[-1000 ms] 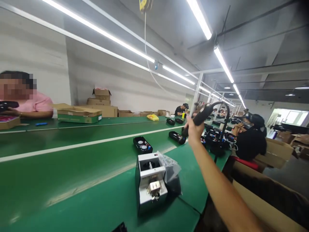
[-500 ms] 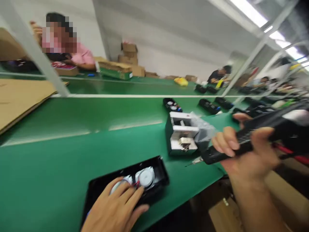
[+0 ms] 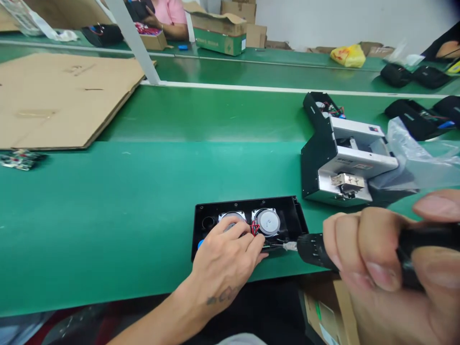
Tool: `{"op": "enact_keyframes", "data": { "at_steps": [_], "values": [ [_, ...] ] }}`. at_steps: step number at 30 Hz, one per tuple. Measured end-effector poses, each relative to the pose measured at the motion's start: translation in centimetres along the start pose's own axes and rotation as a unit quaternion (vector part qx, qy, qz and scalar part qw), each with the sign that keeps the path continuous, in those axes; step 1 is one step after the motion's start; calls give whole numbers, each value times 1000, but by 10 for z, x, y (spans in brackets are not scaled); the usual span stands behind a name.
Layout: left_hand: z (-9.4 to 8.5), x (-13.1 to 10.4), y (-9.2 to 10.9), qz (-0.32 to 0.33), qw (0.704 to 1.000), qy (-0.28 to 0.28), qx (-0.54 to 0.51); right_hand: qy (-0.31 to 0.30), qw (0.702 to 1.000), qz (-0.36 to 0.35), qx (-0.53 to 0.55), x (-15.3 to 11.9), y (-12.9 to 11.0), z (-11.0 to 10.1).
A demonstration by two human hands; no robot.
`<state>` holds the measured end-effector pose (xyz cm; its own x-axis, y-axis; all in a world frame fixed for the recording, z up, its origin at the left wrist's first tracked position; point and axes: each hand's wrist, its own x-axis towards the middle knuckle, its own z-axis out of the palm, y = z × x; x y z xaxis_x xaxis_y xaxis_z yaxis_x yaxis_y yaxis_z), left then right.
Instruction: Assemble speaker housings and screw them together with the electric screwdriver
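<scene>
A black speaker housing lies open on the green work surface, with two round silver speakers and red and black wires inside. Over its front half rests my left hand, fingers bent into the housing and round its near edge; the fingertips are partly hidden. My right hand is wrapped round a black electric screwdriver, held nearly level. The driver's thin bit points left and reaches into the housing's near right part, close to my left fingertips. Whether the tip touches a screw cannot be made out.
Behind the housing to the right stands a black and silver machine, with a plastic bag beside it. Cardboard and small circuit boards lie at left. More black housings are at right. A person in pink sits across.
The view has turned downward and right. The screwdriver in my right hand has come left, its bit now inside the housing. My left hand stays on the housing.
</scene>
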<state>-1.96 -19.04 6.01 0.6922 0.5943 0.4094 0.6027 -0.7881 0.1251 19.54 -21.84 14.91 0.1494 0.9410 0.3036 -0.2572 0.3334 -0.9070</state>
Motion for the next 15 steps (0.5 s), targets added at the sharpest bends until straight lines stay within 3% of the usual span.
{"op": "enact_keyframes", "data": {
  "at_steps": [9, 15],
  "values": [
    [-1, 0, 0, -4, 1000, -1, 5, -7, 999, 6, -35, 2, 9, 12],
    [-2, 2, 1, -5, 1000, -11, 10, -70, 996, -2, -62, 2, 10, 10]
  ]
}}
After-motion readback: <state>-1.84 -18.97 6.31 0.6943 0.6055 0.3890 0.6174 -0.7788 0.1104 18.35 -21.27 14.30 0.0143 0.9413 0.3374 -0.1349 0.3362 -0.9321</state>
